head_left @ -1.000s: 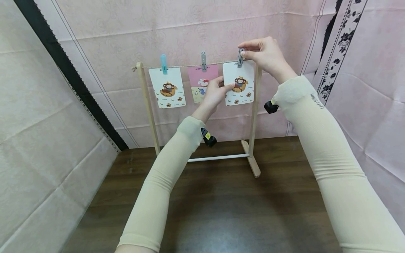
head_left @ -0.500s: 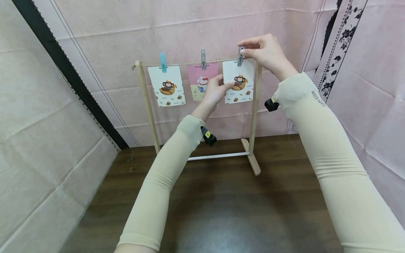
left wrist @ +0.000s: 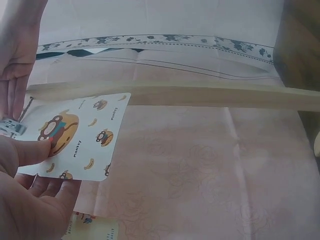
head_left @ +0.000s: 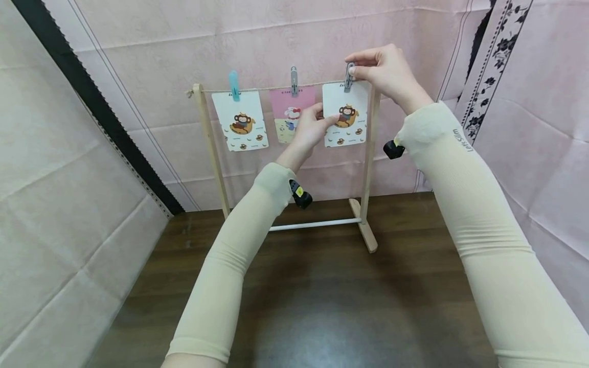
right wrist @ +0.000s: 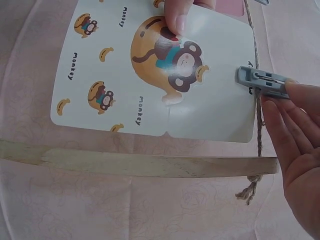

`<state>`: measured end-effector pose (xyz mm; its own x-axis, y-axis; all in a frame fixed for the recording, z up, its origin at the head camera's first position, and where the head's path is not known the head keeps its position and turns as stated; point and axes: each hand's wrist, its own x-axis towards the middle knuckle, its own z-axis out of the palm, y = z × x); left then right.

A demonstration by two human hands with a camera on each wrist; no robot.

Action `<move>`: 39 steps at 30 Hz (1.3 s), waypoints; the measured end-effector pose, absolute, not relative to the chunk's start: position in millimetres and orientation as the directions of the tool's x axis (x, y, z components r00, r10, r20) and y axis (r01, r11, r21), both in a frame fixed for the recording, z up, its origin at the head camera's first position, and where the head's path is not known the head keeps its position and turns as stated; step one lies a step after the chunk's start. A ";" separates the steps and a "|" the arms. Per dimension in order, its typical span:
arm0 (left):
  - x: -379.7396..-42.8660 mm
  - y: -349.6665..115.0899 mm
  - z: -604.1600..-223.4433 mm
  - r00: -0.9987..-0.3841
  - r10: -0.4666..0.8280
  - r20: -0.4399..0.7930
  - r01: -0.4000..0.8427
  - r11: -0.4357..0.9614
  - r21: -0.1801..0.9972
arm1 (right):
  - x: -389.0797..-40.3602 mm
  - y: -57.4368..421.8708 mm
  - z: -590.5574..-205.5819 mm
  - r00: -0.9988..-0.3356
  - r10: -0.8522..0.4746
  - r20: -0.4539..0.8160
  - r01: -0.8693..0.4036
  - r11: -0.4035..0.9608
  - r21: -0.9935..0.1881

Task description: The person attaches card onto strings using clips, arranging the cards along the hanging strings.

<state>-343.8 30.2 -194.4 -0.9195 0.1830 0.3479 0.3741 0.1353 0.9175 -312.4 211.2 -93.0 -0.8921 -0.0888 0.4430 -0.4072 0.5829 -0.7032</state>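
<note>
A white monkey card (head_left: 332, 130) hangs at the right end of a rope strung across a wooden stand (head_left: 369, 153). My left hand (head_left: 309, 130) pinches this card by its left edge, thumb on the front and fingers behind it. At the card's top edge my right hand (head_left: 391, 74) pinches a grey clothespin (right wrist: 262, 80) between thumb and fingers. In the right wrist view the clothespin's jaws sit over the card's top edge and the rope.
Farther left on the rope hang a pink and yellow card (head_left: 281, 102) under a grey clothespin (head_left: 294, 82) and another monkey card (head_left: 239, 122) under a blue clothespin (head_left: 234, 86). A white bar (head_left: 317, 224) joins the stand's feet on the brown table (head_left: 322, 296).
Both hands keep their hold on the card and the clothespin. The whole scene sits slightly higher in the head view than before.
</note>
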 end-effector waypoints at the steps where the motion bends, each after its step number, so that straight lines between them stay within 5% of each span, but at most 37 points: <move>1: -343.8 29.9 -194.1 -0.919 0.182 0.351 0.376 0.133 0.917 | -312.3 211.0 -92.7 -0.893 -0.089 0.442 -0.407 0.581 -0.705; 26: -339.5 28.9 -193.1 -0.908 0.200 0.368 0.392 0.097 0.915 | -308.7 209.2 -88.7 -0.906 -0.090 0.414 -0.386 0.580 -0.718; 39: -339.8 28.6 -201.0 -0.906 0.200 0.372 0.395 0.090 0.914 | -307.8 208.5 -93.2 -0.894 -0.152 0.422 -0.407 0.670 -0.621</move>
